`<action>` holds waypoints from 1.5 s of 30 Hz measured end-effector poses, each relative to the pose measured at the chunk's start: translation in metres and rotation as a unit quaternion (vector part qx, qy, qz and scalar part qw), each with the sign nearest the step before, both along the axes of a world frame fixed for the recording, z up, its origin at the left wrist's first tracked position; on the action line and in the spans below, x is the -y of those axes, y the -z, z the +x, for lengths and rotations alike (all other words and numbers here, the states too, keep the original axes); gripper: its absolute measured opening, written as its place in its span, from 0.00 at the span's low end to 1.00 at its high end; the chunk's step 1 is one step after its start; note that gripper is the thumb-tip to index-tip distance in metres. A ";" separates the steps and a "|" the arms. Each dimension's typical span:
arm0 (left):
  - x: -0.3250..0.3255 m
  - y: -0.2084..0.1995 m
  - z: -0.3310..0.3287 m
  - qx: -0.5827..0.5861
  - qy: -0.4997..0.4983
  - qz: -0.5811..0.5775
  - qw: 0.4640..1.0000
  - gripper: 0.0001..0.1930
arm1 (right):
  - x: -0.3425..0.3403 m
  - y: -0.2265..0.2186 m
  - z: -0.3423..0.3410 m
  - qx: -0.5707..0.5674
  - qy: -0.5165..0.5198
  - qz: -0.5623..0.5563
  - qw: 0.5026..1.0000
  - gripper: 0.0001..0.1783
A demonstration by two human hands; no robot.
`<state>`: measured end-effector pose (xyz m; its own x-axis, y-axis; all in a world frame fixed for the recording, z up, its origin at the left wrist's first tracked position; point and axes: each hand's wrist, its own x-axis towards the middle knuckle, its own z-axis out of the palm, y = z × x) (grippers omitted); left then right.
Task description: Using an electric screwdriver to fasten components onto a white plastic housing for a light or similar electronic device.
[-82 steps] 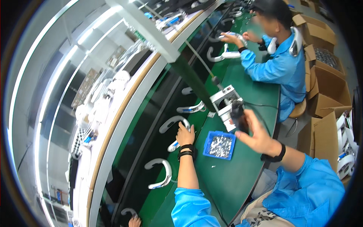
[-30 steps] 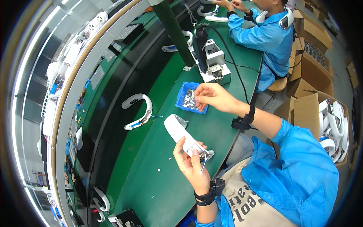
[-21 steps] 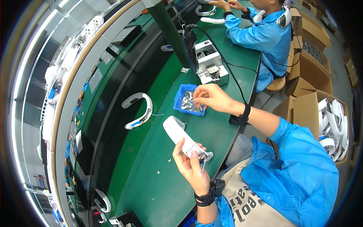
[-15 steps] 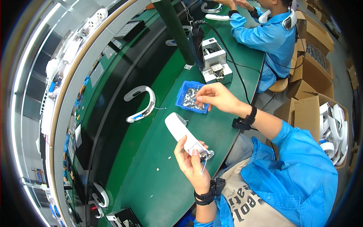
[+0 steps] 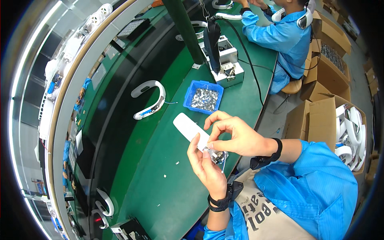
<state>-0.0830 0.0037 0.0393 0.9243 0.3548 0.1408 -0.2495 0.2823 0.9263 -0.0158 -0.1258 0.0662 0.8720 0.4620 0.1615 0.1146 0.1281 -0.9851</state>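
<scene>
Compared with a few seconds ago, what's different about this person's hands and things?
The right hand let go of the black tool, went to the blue bin, then came back toward the body, to the white piece. The left hand, earlier reaching out, now grips that piece. The bin stayed beside the white machine.

txt: dk lettering (image 5: 258,215), lg + sm | loc: beige shirt (image 5: 282,220) frt | partly hid by blue jkt (image 5: 310,188)
</scene>
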 end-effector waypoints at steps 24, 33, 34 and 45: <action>0.011 -0.015 -0.004 -0.043 -0.051 0.042 0.997 0.11 | 0.028 0.034 0.061 0.188 0.395 0.015 0.899 0.35; 0.012 -0.016 -0.006 -0.057 -0.036 0.052 0.996 0.11 | 0.042 -0.017 0.165 0.167 0.227 0.131 0.951 0.39; 0.010 -0.015 -0.006 -0.064 -0.045 0.055 0.995 0.11 | 0.050 -0.025 0.157 0.206 0.242 0.094 0.944 0.32; 0.013 -0.007 0.002 -0.059 -0.047 0.072 0.995 0.11 | 0.080 -0.003 0.188 0.163 0.178 0.210 0.947 0.10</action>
<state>-0.0807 -0.0088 0.0462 0.9008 0.4250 0.0896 -0.1566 0.1253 0.9797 0.1718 -0.2060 0.0696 0.8332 -0.0174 0.5527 0.5130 0.3973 -0.7609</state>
